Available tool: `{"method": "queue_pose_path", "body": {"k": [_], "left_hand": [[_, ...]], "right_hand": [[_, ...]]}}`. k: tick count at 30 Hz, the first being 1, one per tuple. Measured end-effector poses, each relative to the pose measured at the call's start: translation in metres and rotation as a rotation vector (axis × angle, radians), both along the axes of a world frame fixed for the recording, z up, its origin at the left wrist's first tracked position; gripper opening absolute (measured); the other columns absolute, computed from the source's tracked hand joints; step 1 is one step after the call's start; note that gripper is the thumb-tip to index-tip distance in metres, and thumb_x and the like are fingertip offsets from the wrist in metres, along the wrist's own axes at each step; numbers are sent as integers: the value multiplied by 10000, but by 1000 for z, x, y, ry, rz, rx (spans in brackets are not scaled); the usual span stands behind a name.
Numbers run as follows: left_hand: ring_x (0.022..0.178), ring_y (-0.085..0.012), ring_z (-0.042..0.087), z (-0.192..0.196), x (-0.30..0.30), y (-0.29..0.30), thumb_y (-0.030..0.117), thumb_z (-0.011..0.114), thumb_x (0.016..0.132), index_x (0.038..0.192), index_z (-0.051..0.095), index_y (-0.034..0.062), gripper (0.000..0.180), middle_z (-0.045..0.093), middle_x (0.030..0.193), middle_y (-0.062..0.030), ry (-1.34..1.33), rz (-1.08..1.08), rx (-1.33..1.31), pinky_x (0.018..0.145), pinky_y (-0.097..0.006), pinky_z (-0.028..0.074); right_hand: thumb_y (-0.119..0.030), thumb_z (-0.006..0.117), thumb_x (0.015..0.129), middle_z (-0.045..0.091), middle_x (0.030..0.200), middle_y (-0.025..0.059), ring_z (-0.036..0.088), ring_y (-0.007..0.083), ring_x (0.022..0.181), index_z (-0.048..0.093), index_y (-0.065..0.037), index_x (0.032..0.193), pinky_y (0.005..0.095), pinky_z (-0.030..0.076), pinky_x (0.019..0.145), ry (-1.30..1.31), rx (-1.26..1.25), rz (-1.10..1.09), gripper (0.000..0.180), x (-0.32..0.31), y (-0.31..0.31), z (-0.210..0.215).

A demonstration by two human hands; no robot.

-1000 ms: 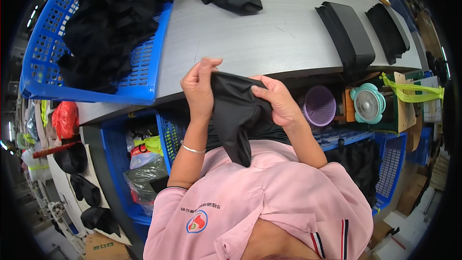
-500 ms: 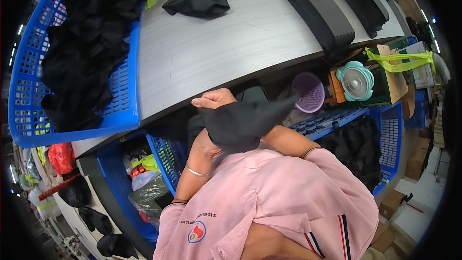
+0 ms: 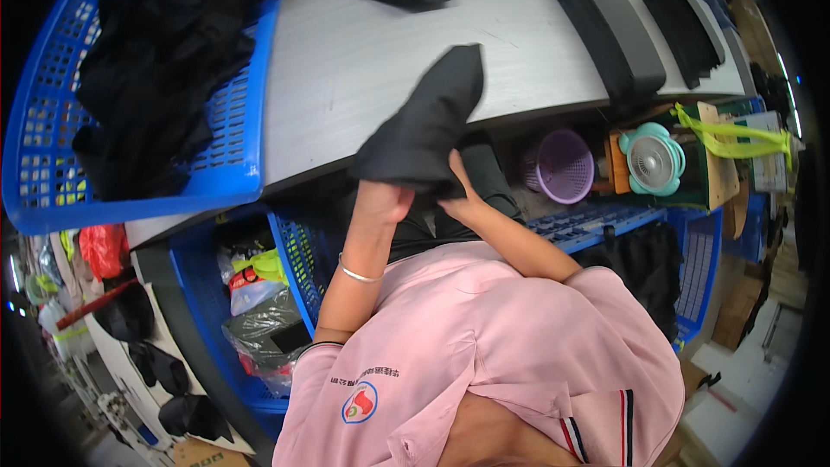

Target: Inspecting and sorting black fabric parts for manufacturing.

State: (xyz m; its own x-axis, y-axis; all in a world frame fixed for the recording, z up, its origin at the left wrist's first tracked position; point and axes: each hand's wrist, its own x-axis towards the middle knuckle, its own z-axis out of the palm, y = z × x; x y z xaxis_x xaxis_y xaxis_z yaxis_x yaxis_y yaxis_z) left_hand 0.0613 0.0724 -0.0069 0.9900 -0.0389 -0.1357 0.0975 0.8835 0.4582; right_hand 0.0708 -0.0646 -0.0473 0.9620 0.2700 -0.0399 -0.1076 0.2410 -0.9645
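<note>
Perhaps could snag black cloth (image 3: pixel 425 117) on worktop's near edge (image 3: pixel 298 156) by dipping too low; cannot tell grip of half-hidden left hand (image 3: pixel 386 201) or right hand (image 3: pixel 462 185).

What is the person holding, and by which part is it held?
A black fabric piece, held near its lower end. The left hand is mostly hidden under or inside it; the right hand is at its lower right edge. Exact finger grip cannot be told.
</note>
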Motion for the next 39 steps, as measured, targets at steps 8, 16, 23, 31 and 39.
{"method": "queue_pose_path", "body": {"k": [8, 16, 23, 31, 39], "left_hand": [[1056, -240, 657, -19, 13, 11, 163, 613, 951, 1298, 558, -77, 425, 647, 1247, -164, 16, 212, 118, 891, -359, 562], [1012, -198, 643, -10, 2, 22, 70, 594, 953, 1187, 621, -13, 249, 655, 1143, -79, -21, 432, 410, 874, -304, 534], [1068, -205, 619, 6, -31, 46, 85, 578, 967, 1228, 593, -16, 280, 626, 1203, -90, -102, 281, 598, 914, -311, 515], [1132, -214, 591, 17, -24, 44, 103, 559, 983, 1275, 561, -19, 317, 593, 1272, -102, -180, 81, 790, 960, -319, 494], [1195, -222, 563, 30, -19, 53, 121, 540, 998, 1323, 529, -21, 354, 560, 1341, -114, -286, -123, 971, 1005, -327, 473]], "right_hand": [[-150, 635, 974, 664, 937, 46, 619, 109, 868, 624, 5, 1061, 288, 493, 777, -419, -466, 47, 178, 6, 1, 66], [-112, 769, 783, 539, 686, 63, 516, 259, 584, 620, -58, 837, 355, 401, 562, -1116, -460, 444, 167, -3, 37, 97], [-99, 620, 759, 462, 675, 40, 502, 212, 594, 484, -96, 771, 335, 412, 590, -1251, -423, 656, 136, -38, 48, 98], [-119, 660, 823, 540, 688, 76, 567, 266, 641, 527, -68, 787, 359, 459, 650, -1002, -330, 730, 147, -49, 40, 100], [-56, 741, 826, 657, 925, 99, 633, 264, 824, 677, 2, 960, 337, 501, 780, -713, -563, -89, 160, 6, 4, 124]]}}
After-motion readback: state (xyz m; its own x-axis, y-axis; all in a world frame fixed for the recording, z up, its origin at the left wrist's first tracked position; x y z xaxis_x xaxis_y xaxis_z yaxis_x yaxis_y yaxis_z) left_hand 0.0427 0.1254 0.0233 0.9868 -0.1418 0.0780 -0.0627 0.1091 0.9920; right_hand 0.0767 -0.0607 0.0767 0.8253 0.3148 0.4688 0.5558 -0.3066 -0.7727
